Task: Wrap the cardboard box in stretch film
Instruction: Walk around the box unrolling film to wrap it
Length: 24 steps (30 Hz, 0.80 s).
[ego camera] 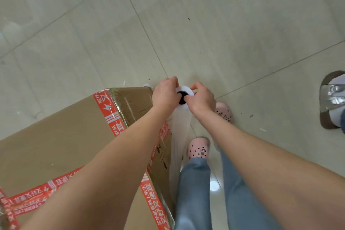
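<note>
Just right of the cardboard box [61, 142], at its far right corner: stretch film roll [183, 115] held upright, near-vertical, top end at the hands. Left hand [165, 94] and right hand [202, 99] both at the roll's top rim, thumbs hooked into the dark core hole [182, 96], remaining fingers curled over the outer edge, so pinching the rim from two sides. Probably gripped that way so the roll can spin on the thumbs while film pays out along the box's right side. Film looks milky white, smooth, cylindrical; whether a sheet already clings to the box cannot be told. Box: large brown corrugated carton on the floor, flat matte faces, seams sealed with glossy red printed tape [110, 110]. Floor [224, 33] pale glazed tile, reflective, thin grout lines. Pink perforated clogs [198, 148] and blue-grey trousers [194, 192] near, close beside the box. Another person's silver-strapped sandal [331, 99] far right, well apart.
</note>
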Motion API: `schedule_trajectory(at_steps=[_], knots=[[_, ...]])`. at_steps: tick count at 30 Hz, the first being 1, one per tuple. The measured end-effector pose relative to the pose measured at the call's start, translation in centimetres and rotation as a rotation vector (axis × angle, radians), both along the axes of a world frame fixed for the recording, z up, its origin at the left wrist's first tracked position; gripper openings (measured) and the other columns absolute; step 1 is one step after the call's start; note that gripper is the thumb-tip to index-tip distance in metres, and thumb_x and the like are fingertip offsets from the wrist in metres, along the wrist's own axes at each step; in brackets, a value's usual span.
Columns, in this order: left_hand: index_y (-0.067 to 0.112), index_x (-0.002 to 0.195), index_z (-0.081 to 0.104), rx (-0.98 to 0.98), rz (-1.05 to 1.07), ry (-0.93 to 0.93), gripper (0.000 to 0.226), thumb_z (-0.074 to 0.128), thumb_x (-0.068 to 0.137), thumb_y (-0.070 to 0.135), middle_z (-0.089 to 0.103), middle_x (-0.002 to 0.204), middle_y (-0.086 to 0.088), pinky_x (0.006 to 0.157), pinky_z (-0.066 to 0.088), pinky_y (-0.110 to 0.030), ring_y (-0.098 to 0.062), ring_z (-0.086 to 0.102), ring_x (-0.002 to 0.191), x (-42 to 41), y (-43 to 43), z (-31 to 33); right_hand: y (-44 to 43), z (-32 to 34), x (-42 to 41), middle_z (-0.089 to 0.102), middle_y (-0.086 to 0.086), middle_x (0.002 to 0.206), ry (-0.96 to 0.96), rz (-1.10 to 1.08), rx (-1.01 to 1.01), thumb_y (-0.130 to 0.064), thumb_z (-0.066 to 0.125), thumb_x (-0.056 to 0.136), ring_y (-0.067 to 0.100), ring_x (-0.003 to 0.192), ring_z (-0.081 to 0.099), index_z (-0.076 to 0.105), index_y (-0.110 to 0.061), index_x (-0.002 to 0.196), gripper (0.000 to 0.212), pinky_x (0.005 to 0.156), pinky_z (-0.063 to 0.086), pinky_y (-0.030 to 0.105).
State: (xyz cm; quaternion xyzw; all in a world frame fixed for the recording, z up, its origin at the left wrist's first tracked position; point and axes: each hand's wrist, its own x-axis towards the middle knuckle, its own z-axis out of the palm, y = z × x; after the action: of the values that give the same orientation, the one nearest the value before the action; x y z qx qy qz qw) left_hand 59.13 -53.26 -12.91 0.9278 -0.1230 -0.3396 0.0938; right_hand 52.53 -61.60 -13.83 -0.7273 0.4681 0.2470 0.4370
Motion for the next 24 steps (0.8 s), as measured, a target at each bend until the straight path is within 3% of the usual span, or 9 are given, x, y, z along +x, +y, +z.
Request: schedule_trajectory(at_steps=[5, 10, 13, 16, 19, 21, 24], knots=[[0.015, 0.083, 0.049, -0.004, 0.415, 0.047, 0.017, 0.063, 0.076, 0.022, 0.065, 0.088, -0.007, 0.064, 0.039, -0.029, -0.027, 0.060, 0.082, 1.1, 0.2, 0.1, -1.2, 0.5, 2.9, 0.063, -0.001, 0.110, -0.102, 0.039, -0.045, -0.018, 0.061, 0.080, 0.020, 0.090, 0.059, 0.061, -0.023, 0.100, 0.020, 0.069, 0.036, 0.026], [0.016, 0.078, 0.053, 0.006, 0.776, 0.092, 0.024, 0.061, 0.068, 0.036, 0.069, 0.084, -0.006, 0.075, 0.053, -0.035, -0.028, 0.068, 0.079, 2.4, 0.7, 0.3, -1.0, 1.0, 6.2, 0.061, 0.002, 0.115, 0.015, 0.022, 0.123, -0.028, 0.067, 0.081, 0.023, 0.099, 0.058, 0.053, -0.020, 0.114, 0.037, 0.073, 0.038, 0.025], [0.008, 0.092, 0.058, 0.049, 0.680, 0.146, 0.037, 0.061, 0.071, 0.039, 0.067, 0.085, -0.005, 0.070, 0.053, -0.035, -0.026, 0.065, 0.080, 3.0, 0.8, 0.6, -0.7, 1.0, 7.4, 0.063, 0.005, 0.109, 0.009, -0.015, 0.142, -0.017, 0.063, 0.080, 0.023, 0.083, 0.054, 0.055, -0.022, 0.107, 0.029, 0.069, 0.038, 0.024], [0.009, 0.107, 0.049, 0.089, 0.397, 0.038, 0.029, 0.060, 0.083, 0.022, 0.054, 0.098, -0.005, 0.063, 0.041, -0.033, -0.026, 0.054, 0.083, 4.2, 0.2, 0.8, -0.8, 1.0, 7.8, 0.063, 0.005, 0.103, 0.011, 0.001, 0.158, -0.014, 0.061, 0.078, 0.024, 0.076, 0.055, 0.050, -0.025, 0.095, 0.022, 0.063, 0.038, 0.025], [0.013, 0.112, 0.051, 0.089, 0.162, -0.022, 0.026, 0.055, 0.086, 0.014, 0.052, 0.105, -0.006, 0.061, 0.037, -0.033, -0.024, 0.052, 0.084, 5.8, -0.7, 0.7, -1.4, 1.0, 8.3, 0.062, 0.004, 0.098, 0.016, 0.084, 0.154, -0.014, 0.060, 0.079, 0.024, 0.074, 0.056, 0.048, -0.025, 0.090, 0.019, 0.057, 0.037, 0.026], [0.011, 0.105, 0.054, 0.096, 0.128, -0.014, 0.020, 0.054, 0.085, 0.012, 0.055, 0.103, -0.008, 0.063, 0.039, -0.033, -0.028, 0.055, 0.089, 6.6, -0.9, 0.6, -1.8, 0.9, 8.8, 0.062, 0.002, 0.100, 0.014, 0.171, 0.135, -0.015, 0.058, 0.079, 0.024, 0.082, 0.057, 0.053, -0.026, 0.093, 0.019, 0.062, 0.037, 0.025], [0.010, 0.095, 0.054, 0.058, 0.272, -0.003, 0.013, 0.053, 0.082, 0.012, 0.057, 0.093, -0.008, 0.062, 0.037, -0.032, -0.029, 0.055, 0.085, 7.3, -0.7, 0.7, -2.1, 0.6, 10.0, 0.063, -0.001, 0.109, -0.013, 0.279, 0.070, -0.017, 0.056, 0.080, 0.023, 0.098, 0.059, 0.060, -0.030, 0.106, 0.030, 0.070, 0.036, 0.024]])
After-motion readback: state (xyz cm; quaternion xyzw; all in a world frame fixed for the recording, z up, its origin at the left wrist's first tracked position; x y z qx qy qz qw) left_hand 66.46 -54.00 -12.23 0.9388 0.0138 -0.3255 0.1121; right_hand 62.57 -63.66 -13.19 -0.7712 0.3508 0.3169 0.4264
